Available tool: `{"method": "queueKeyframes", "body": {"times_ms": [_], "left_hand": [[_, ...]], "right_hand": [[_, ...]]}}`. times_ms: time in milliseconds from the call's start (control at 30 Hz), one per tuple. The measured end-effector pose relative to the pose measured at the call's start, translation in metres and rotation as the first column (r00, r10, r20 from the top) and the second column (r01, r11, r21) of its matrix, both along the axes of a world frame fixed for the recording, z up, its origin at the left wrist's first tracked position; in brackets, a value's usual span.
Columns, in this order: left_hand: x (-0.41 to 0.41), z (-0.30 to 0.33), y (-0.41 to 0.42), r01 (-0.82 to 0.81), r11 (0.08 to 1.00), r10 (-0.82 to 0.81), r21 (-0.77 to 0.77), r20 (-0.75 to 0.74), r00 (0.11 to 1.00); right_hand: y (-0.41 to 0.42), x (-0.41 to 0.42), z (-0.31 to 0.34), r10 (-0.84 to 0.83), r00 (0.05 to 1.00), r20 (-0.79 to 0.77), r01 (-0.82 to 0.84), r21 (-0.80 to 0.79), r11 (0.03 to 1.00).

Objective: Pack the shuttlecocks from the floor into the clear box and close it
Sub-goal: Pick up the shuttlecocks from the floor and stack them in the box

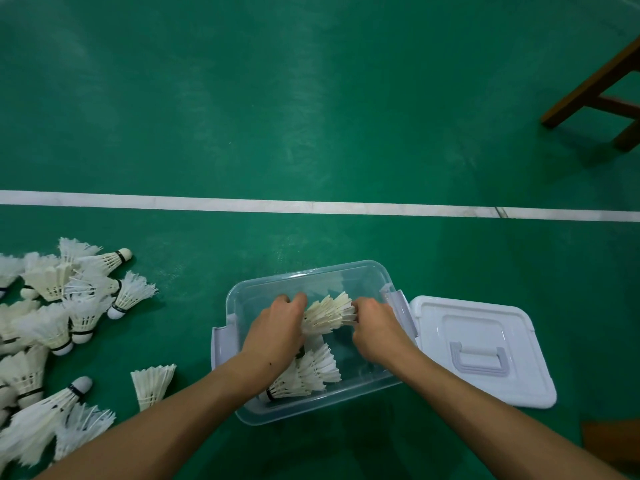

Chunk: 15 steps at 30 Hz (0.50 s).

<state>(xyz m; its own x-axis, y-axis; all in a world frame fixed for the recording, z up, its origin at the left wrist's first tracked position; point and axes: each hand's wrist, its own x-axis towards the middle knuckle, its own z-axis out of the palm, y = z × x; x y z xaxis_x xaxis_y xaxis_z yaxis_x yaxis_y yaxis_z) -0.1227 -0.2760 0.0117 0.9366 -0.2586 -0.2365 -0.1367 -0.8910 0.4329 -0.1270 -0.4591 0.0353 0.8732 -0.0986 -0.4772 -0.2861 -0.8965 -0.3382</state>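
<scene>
The clear box [298, 277] stands open on the green floor in front of me. Both my hands are down inside it. My left hand [275, 329] and my right hand [375, 329] grip opposite ends of a stack of white shuttlecocks [329, 311] lying sideways in the box. Another stack of shuttlecocks [304, 374] lies at the box's near side. Several loose shuttlecocks [52, 323] are piled on the floor at the left, and one [152, 384] lies apart, closer to the box. The white lid [485, 344] with its handle lies flat just right of the box.
A white court line [311, 206] crosses the floor beyond the box. Wooden furniture legs [595, 84] stand at the far right. A brown object [613, 441] shows at the lower right edge.
</scene>
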Motion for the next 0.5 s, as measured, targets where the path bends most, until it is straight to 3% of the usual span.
{"method": "queueKeyframes", "body": {"times_ms": [267, 400, 500], "left_hand": [[0.002, 0.007, 0.005, 0.03, 0.999, -0.032, -0.03, -0.065, 0.997], [-0.003, 0.032, 0.009, 0.045, 0.997, -0.046, -0.055, -0.011, 0.999], [-0.012, 0.062, 0.023, -0.004, 0.975, 0.024, -0.221, 0.088, 0.996]], "right_hand": [[-0.002, -0.002, 0.006, -0.011, 0.99, -0.139, 0.029, 0.127, 0.991], [-0.003, -0.006, 0.029, -0.002, 0.995, -0.099, 0.018, 0.157, 0.987], [-0.004, -0.011, 0.054, 0.018, 1.0, 0.013, -0.02, 0.173, 0.985]]}}
